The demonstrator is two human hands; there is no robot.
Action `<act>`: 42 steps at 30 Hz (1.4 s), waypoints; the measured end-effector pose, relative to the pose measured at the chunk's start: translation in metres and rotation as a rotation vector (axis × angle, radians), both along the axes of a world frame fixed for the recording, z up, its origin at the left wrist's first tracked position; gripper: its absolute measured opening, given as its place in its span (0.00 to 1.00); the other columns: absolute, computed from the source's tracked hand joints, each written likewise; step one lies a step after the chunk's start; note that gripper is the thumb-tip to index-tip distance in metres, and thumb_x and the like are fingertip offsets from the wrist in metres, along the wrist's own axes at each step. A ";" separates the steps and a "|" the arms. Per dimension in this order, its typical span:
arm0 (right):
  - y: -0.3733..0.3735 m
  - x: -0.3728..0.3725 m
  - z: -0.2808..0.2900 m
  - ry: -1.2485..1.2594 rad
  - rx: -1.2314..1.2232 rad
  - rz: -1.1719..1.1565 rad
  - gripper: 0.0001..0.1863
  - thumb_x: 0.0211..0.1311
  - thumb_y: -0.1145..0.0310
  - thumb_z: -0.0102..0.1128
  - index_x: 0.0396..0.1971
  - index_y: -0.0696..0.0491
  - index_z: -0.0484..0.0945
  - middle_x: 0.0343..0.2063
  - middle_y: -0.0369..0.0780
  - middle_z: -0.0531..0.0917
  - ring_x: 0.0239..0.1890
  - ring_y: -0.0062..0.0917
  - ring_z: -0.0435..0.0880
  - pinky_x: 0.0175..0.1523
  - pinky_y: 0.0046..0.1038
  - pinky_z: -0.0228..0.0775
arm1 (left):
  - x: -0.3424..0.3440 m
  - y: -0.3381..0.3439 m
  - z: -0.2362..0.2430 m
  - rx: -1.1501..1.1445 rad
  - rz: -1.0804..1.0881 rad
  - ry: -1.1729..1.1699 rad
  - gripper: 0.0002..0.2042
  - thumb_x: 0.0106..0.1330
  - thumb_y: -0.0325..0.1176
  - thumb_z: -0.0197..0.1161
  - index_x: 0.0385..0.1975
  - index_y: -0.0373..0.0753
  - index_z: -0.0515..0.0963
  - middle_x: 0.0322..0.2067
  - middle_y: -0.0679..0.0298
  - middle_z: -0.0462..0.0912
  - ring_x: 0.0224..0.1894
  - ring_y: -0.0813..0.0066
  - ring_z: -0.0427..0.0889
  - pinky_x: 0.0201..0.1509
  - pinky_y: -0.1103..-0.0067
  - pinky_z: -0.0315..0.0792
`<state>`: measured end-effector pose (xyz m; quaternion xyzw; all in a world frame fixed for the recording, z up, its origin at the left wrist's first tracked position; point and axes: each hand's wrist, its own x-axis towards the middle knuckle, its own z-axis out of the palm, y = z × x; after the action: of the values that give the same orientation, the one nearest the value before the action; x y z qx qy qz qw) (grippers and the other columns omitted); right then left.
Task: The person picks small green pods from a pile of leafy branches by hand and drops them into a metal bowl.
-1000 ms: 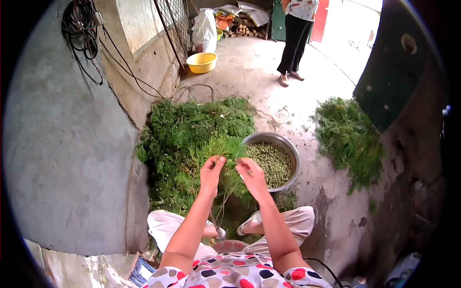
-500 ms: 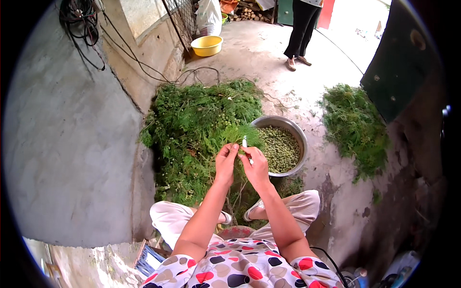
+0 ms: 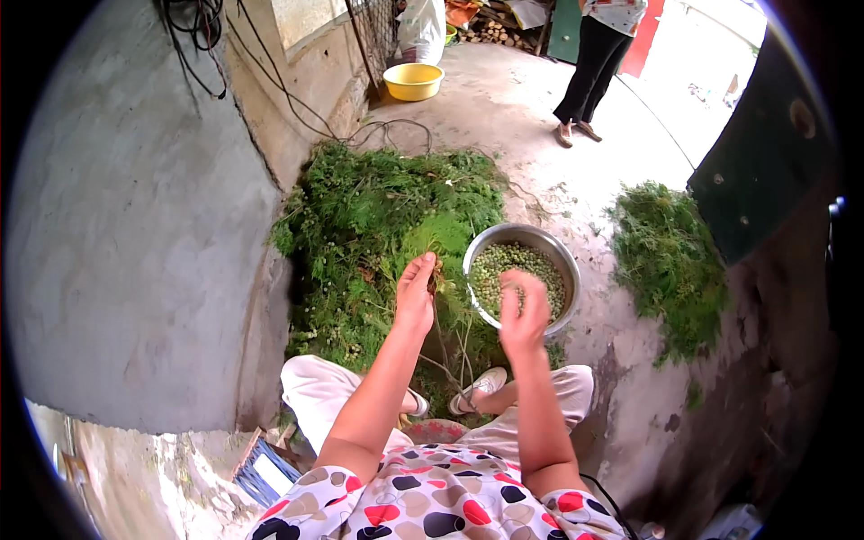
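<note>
My left hand (image 3: pixel 416 290) is closed around the stem of a leafy green sprig (image 3: pixel 437 236), its feathery top pointing away from me. Over the metal basin (image 3: pixel 573 292) is my right hand (image 3: pixel 526 310), slightly blurred, with its fingers curled in; what they hold, if anything, does not show. Small round green berries (image 3: pixel 509 261) fill much of the basin, partly hidden by that hand. Beneath and beyond my left hand spreads a large heap of cut green branches (image 3: pixel 378 202), with bare stems running toward my shoes.
A smaller heap of greenery (image 3: pixel 666 261) lies at the right by a dark green panel (image 3: pixel 760 180). Farther off are a yellow basin (image 3: pixel 414 83), a white sack (image 3: pixel 420 31) and a standing person (image 3: pixel 594 67). Black cables (image 3: pixel 292 99) hang along the left wall.
My right hand has left the sprig and moved right, over the basin. The left hand still grips the sprig. The whole view has shifted a little.
</note>
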<state>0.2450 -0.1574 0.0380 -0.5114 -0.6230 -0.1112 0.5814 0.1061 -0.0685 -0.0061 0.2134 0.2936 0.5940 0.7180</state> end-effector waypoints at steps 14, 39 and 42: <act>0.026 -0.018 -0.036 0.350 -0.503 0.283 0.16 0.56 0.73 0.55 0.46 0.57 0.71 0.36 0.41 0.79 0.37 0.25 0.78 0.43 0.23 0.70 | -0.008 -0.003 0.003 0.091 -0.048 0.121 0.04 0.61 0.35 0.58 0.31 0.45 0.74 0.26 0.76 0.76 0.27 0.91 0.70 0.29 0.91 0.62; 0.030 -0.036 -0.033 1.157 -0.561 0.654 0.13 0.61 0.72 0.50 0.45 0.58 0.68 0.36 0.36 0.75 0.34 0.17 0.75 0.38 0.19 0.68 | -0.016 -0.012 -0.005 0.232 -0.174 0.322 0.05 0.61 0.26 0.54 0.35 0.36 0.75 0.31 0.72 0.76 0.34 0.87 0.72 0.40 0.86 0.67; 0.031 -0.040 -0.032 1.137 -0.572 0.598 0.13 0.59 0.75 0.49 0.44 0.59 0.67 0.32 0.34 0.75 0.33 0.15 0.74 0.37 0.17 0.68 | -0.017 -0.010 -0.005 0.240 -0.216 0.269 0.02 0.61 0.25 0.54 0.31 0.38 0.73 0.32 0.71 0.77 0.35 0.87 0.72 0.41 0.85 0.67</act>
<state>0.2054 -0.1264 0.0061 -0.4298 -0.3413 0.5060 0.6654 0.0891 -0.0790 -0.0113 0.4051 0.2896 0.5104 0.7011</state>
